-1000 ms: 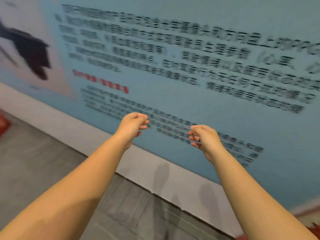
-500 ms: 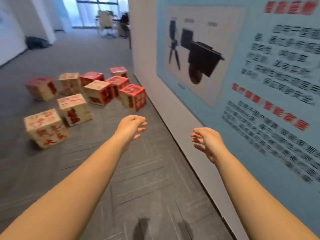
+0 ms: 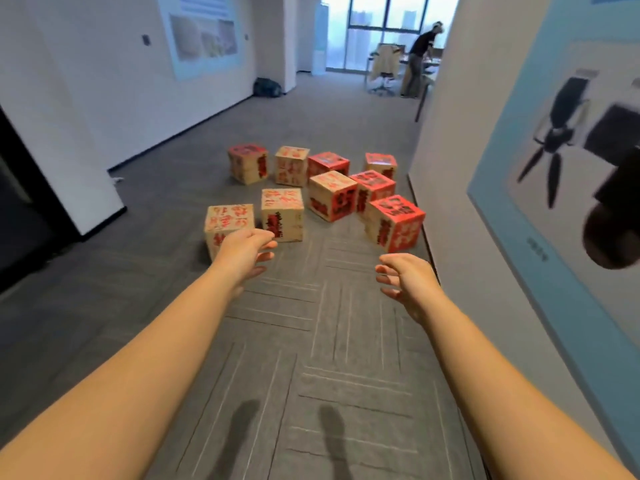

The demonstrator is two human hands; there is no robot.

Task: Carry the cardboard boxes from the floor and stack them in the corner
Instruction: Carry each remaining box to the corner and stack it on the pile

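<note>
Head view. Both arms are extended forward at roughly equal reach. The left hand (image 3: 244, 251) has its fingers loosely curled and holds nothing. The right hand (image 3: 405, 277) is likewise loosely curled, fingers pointing inward toward the left hand, and holds nothing. A clear gap of carpet (image 3: 311, 341) separates the two hands.

The cardboard boxes (image 3: 311, 188) lie on the floor ahead of both hands, nine visible, in a loose cluster beside the right-hand wall (image 3: 450, 168). None is being touched.

Relative to the grip:
- The nearest tan box (image 3: 227, 223) lies directly beyond the left hand; the hand overlaps its lower front edge in the picture, but contact is not indicated and the box appears farther away.
- A second tan box (image 3: 282, 213) lies just ahead of the left hand and slightly toward the right hand.
- A red-topped box (image 3: 394, 221) lies ahead of the right hand, just beside the wall, turned with one corner facing the person.
- The remaining boxes sit farther ahead, between and beyond these three.

The boxes are near-cubic, so no long axis governs the grasp; opposite side faces are the likely contact surfaces.

Judgement: the left hand is nearer the nearest tan box, and the right hand nearer the red-topped box. A two-hand lift of either calls for stepping forward, lowering, and shifting both hands to straddle the chosen box. The stacking corner is not in view.
</note>
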